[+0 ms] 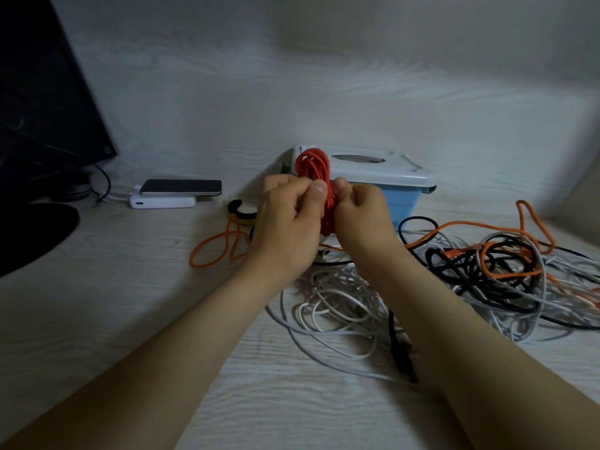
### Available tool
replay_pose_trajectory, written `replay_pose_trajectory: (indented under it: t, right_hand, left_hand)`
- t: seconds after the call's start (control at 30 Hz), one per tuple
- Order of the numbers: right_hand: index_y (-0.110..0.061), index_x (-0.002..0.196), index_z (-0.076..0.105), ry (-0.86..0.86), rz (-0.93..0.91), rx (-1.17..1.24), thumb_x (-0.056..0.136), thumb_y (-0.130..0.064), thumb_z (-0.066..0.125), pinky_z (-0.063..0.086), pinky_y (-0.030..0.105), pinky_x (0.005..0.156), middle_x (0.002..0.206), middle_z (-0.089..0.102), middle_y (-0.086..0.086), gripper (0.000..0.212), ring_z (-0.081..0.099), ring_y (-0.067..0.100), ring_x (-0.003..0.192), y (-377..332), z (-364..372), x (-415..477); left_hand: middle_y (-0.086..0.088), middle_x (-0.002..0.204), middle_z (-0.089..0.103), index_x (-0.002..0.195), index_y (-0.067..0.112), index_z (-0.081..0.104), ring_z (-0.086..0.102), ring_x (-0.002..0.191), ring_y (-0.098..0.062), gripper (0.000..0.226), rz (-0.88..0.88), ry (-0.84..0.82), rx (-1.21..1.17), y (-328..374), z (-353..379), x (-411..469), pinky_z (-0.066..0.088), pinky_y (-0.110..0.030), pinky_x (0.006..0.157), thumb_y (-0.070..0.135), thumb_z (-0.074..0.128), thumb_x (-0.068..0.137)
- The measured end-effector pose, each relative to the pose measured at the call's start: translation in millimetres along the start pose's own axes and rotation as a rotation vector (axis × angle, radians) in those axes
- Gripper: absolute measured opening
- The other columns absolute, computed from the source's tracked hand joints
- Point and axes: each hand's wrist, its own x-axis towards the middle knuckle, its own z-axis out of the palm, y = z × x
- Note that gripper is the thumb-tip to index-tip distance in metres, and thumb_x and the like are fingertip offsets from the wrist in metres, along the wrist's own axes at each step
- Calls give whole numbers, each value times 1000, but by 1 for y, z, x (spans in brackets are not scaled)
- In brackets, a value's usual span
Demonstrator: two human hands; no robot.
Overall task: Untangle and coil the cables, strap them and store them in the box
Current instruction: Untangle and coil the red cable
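Note:
A red cable coil (313, 167) is held upright in the middle of the view, in front of the blue box (409, 198) with its white lid (402, 172). My left hand (287, 222) and my right hand (363, 216) both pinch the coil at its waist, thumbs on top. A tangle of white, black and orange cables (487, 271) lies on the table to the right and under my right forearm. An orange cable loop (216, 246) lies left of my left hand. Black and yellow straps (240, 211) lie behind that loop.
A phone (181, 186) rests on a white power bank (162, 201) at the back left. A dark monitor (42, 102) and its round base (32, 232) stand at the far left. The table (113, 303) is pale wood grain.

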Motion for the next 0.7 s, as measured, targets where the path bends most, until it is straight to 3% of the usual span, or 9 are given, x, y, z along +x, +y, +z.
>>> replay_pose_trajectory:
  t: [0.1, 0.23, 0.37, 0.47, 0.53, 0.6, 0.7]
  right_hand:
    - [-2, 70, 58, 13, -6, 68, 113, -23, 43, 40, 34, 60, 61, 53, 5, 51, 46, 17, 59, -3, 0, 0]
    - [9, 83, 64, 28, -4, 164, 113, -24, 42, 49, 44, 65, 73, 63, 22, 51, 56, 24, 67, -4, 1, -1]
    - [5, 83, 69, 52, 7, 186, 113, -24, 44, 52, 40, 67, 72, 68, 20, 49, 59, 22, 66, -4, 2, -4]
    - [7, 87, 70, 58, 10, 240, 113, -25, 45, 56, 46, 69, 82, 70, 31, 48, 61, 26, 68, -6, 3, -5]
    - [8, 89, 69, 61, 22, 294, 113, -25, 46, 58, 54, 73, 88, 69, 35, 47, 62, 29, 72, -8, 4, -7]
    - [9, 92, 68, 63, 32, 327, 113, -25, 47, 58, 59, 79, 92, 68, 37, 45, 64, 32, 75, -10, 2, -7]
    - [10, 97, 67, 47, 35, 351, 113, -24, 48, 59, 59, 82, 94, 68, 37, 42, 65, 33, 77, -11, 1, -6]
  left_hand:
    - [2, 74, 63, 61, 25, 58, 57, 85, -1, 45, -16, 15, -11, 2, -5, -1, 34, -7, 72, 22, 59, 105]
    - [8, 65, 62, 63, 22, 62, 56, 66, -4, 42, -72, 9, -120, -4, -7, 0, 43, -26, 67, 26, 60, 105]
    - [4, 74, 67, 62, 26, 64, 61, 70, -5, 42, -73, -33, -78, -4, -15, 3, 42, -13, 68, 28, 62, 105]
    - [1, 63, 64, 64, 16, 64, 57, 60, -5, 43, -139, -56, -159, 2, -15, 1, 44, -17, 63, 31, 64, 104]
    - [-11, 74, 72, 76, 7, 68, 69, 72, -15, 37, -287, -64, -324, 5, -15, 3, 54, -28, 70, 36, 70, 100]
    - [-12, 95, 78, 98, 12, 73, 77, 94, -27, 30, -467, -135, -529, 6, -17, 4, 61, -41, 80, 41, 73, 96]
    - [-6, 115, 78, 124, 21, 73, 74, 111, -25, 31, -496, -295, -661, 5, -18, 4, 60, -44, 92, 41, 66, 101]
